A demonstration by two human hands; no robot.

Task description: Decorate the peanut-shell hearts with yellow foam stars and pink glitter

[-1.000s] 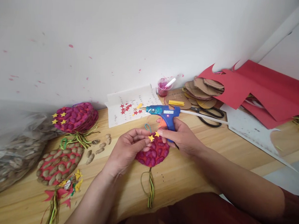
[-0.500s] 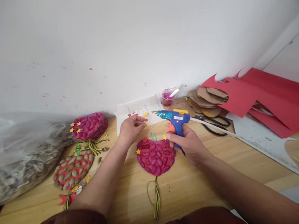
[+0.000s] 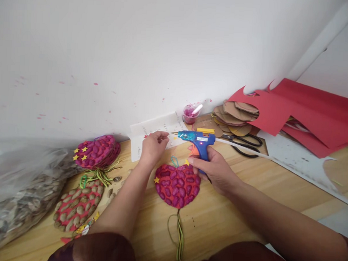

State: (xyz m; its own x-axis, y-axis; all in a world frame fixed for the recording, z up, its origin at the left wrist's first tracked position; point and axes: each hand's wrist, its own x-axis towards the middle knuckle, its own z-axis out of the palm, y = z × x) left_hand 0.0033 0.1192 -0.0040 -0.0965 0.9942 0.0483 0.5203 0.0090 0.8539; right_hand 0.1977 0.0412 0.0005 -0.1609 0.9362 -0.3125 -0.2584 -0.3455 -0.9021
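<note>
1. My right hand (image 3: 215, 169) is clamped around the blue glue gun (image 3: 201, 142); I can't tell whether my left hand (image 3: 153, 148), over the far paper (image 3: 135, 146), grips anything.
2. The purple heart (image 3: 177, 184) lies nearer, on the tabletop (image 3: 222, 217).
3. Drifting left, the nozzle (image 3: 175, 133) could burn my fingers (image 3: 163, 134).

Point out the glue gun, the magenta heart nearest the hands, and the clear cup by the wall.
Glue gun (image 3: 194, 136): head view, on its blue body.
Magenta heart (image 3: 177, 184): head view, middle of its bumpy face.
Clear cup (image 3: 189, 116): head view, on its pink-stained side.
</note>
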